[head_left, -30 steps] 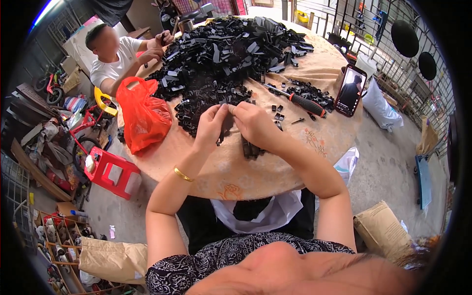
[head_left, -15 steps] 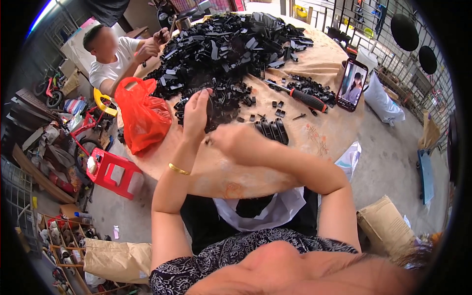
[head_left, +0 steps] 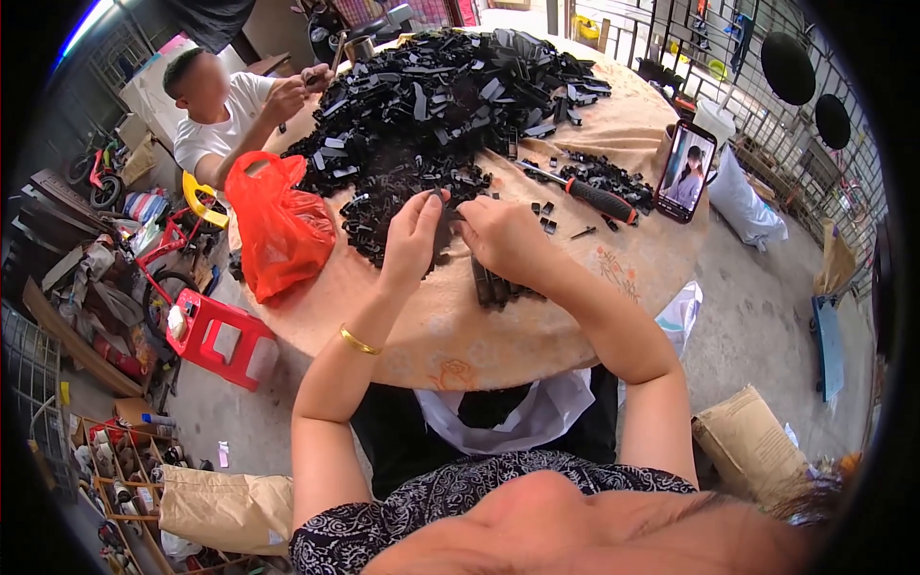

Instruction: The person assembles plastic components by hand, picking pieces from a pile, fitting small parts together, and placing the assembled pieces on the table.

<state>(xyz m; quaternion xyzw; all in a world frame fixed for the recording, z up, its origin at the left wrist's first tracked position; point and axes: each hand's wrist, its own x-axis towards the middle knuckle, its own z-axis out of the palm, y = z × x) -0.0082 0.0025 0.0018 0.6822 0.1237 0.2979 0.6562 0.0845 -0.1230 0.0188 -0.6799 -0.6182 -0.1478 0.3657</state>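
Observation:
My left hand, with a gold bangle at the wrist, grips a dark black plastic part between thumb and fingers. My right hand meets it from the right, fingertips pinched close to that part; whatever they hold is too small to tell. Below the right hand lies a row of long black plastic pieces, partly covered by it. Small black clips spread out beyond and left of my left hand. A big heap of black plastic parts rises at the far side of the table.
A red plastic bag sits at the table's left edge. On the right are a screwdriver and a propped phone. A co-worker handles something across the table. A red stool stands left; a white bag hangs below the cloth-covered table.
My right hand has moved up and to the right, from near my left wrist to the part. My left hand has shifted slightly right and down; the dark part now shows in it.

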